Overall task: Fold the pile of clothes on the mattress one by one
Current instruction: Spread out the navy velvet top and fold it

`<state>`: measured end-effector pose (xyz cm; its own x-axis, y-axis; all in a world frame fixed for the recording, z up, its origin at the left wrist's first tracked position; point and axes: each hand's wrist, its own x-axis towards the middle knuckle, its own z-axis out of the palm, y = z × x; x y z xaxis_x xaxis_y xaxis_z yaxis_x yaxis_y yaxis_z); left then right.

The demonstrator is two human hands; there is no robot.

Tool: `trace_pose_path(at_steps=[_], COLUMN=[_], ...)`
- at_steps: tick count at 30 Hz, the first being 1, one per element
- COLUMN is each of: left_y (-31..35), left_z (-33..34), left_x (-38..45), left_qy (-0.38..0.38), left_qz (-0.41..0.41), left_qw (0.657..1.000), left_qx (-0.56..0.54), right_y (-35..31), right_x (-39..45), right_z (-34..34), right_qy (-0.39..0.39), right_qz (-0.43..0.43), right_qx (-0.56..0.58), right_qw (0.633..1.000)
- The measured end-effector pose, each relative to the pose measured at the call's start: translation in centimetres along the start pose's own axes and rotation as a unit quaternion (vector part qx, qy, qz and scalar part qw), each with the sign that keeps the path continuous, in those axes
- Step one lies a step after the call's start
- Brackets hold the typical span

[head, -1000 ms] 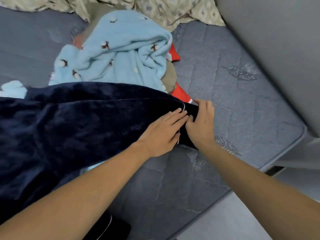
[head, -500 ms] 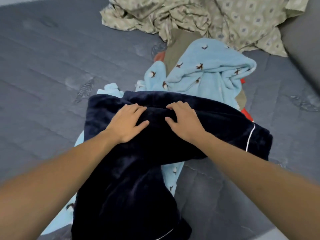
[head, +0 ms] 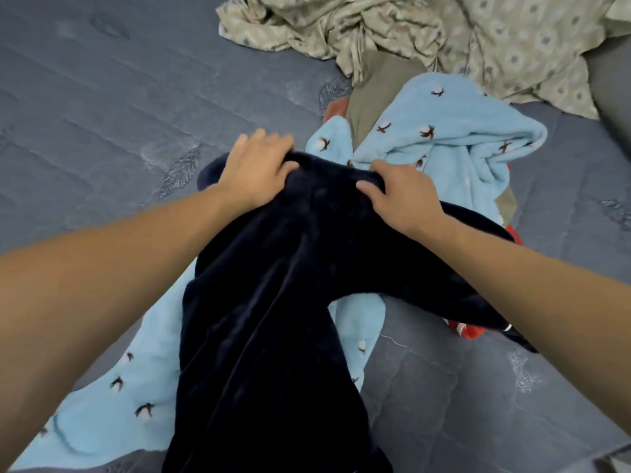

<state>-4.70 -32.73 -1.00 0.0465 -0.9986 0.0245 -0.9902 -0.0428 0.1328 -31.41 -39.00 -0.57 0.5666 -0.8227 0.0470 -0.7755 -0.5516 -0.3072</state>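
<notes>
A dark navy velvety garment (head: 273, 302) lies bunched over the pile in the middle of the grey mattress (head: 102, 107). My left hand (head: 254, 170) grips its far edge on the left, fingers curled into the fabric. My right hand (head: 399, 196) grips the same edge a little to the right. Under the navy piece lies a light blue fleece garment (head: 440, 138) with small brown and white prints; part of it spreads toward me at lower left. An olive piece (head: 372, 93) and red fabric (head: 466, 329) peek out of the pile.
A crumpled beige patterned sheet (head: 426, 29) lies at the far side of the mattress. A grey wall or headboard (head: 611, 83) rises at the right. The mattress edge (head: 607, 455) shows at lower right.
Both hands went from the garment's right cuff to its far edge and now bunch the fabric there. The view swung left and down.
</notes>
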Motion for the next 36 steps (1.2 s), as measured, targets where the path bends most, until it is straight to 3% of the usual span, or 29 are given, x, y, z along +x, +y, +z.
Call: trace_pose_path(at_steps=[4, 6, 8, 11, 15, 20, 24, 32, 36], left_y=[2.5, 3.4, 4.3, 5.4, 6.7, 9.3, 10.8, 10.8, 10.7], left_z=[2.0, 3.2, 4.6, 6.3, 7.0, 6.2, 5.8, 6.9, 5.3], left_x=[-1.6, -4.7, -8.7, -15.7, -25.1, -34.9, -41.9, -50.9, -51.4], left_qy=[0.015, 0.023, -0.005, -0.049, -0.042, -0.054, -0.067, -0.104, -0.026], left_qz=[-0.043, -0.034, -0.037, -0.087, -0.131, -0.233, -0.257, -0.320, -0.320], left_qw=[0.999, 0.998, 0.996, 0.989, 0.984, 0.961, 0.953, 0.920, 0.907], left_qx=[-0.007, -0.050, -0.076, -0.110, -0.117, -0.140, -0.147, -0.202, -0.272], right_y=[-0.7, -2.8, -4.8, -6.9, -9.1, -11.3, -11.9, -13.4, -13.7], right_x=[-1.1, -3.7, -6.9, -11.7, -16.4, -23.3, -27.7, -34.2, -35.3], right_z=[0.8, 2.0, 3.8, 6.1, 6.7, 7.1, 7.1, 6.8, 5.1], right_qy=[0.019, 0.033, -0.035, -0.138, -0.133, -0.189, -0.187, -0.109, -0.100], right_qz=[-0.001, -0.080, -0.141, -0.109, -0.089, -0.109, -0.050, 0.077, 0.118], right_qx=[-0.139, -0.075, -0.006, 0.012, 0.079, 0.113, 0.140, 0.112, 0.151], right_qw=[0.990, 0.993, 0.989, 0.984, 0.984, 0.969, 0.971, 0.985, 0.976])
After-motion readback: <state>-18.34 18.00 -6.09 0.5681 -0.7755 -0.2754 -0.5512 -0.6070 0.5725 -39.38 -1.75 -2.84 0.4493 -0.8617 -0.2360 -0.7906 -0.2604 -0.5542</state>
